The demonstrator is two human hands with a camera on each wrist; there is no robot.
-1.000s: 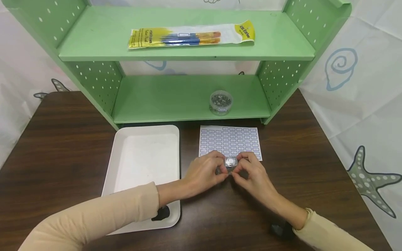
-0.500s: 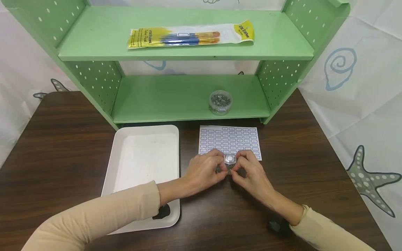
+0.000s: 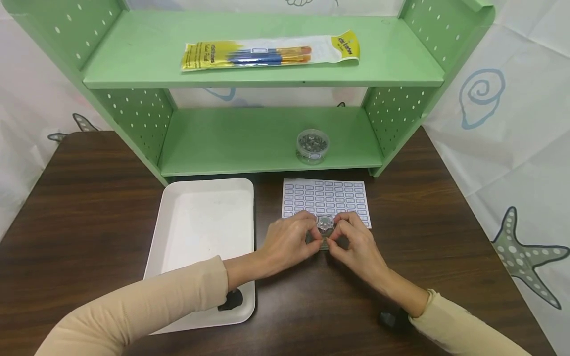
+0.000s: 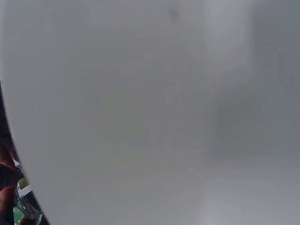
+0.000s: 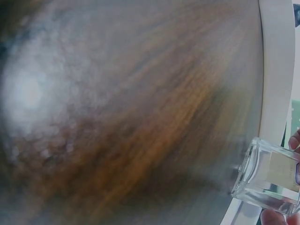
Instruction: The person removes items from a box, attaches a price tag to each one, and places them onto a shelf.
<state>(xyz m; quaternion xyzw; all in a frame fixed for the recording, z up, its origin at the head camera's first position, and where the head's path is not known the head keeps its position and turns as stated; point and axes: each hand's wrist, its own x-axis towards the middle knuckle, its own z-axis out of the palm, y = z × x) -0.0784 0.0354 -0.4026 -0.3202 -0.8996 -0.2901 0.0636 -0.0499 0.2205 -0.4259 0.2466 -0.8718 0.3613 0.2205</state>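
Between both hands at the table's middle is a small square clear glass bottle (image 3: pixel 325 222) with a faceted clear cap, near the front edge of a sheet of blue-bordered labels (image 3: pixel 327 195). My left hand (image 3: pixel 291 240) holds the bottle's left side, thumb at the front and fingers behind. On the other side, my right hand (image 3: pixel 356 242) grips it the same way. The right wrist view shows the thick glass base of the bottle (image 5: pixel 267 180) and a dark-bordered label (image 5: pixel 297 173) on its pale front, partly cut off. The left wrist view is mostly filled by white surface.
A white tray (image 3: pixel 209 217) lies under the left forearm, a black item (image 3: pixel 230 300) in its front corner. Behind stands a green shelf unit (image 3: pixel 240 133), with packaged paintbrushes (image 3: pixel 267 54) above and a round tub of metal bits (image 3: pixel 312 144) below. A dark object (image 3: pixel 388 319) sits by the right sleeve.
The bottle has tilted, with its cap shifting slightly back and looking clearer from above. Both hands stay around it, their fingers moving only slightly.
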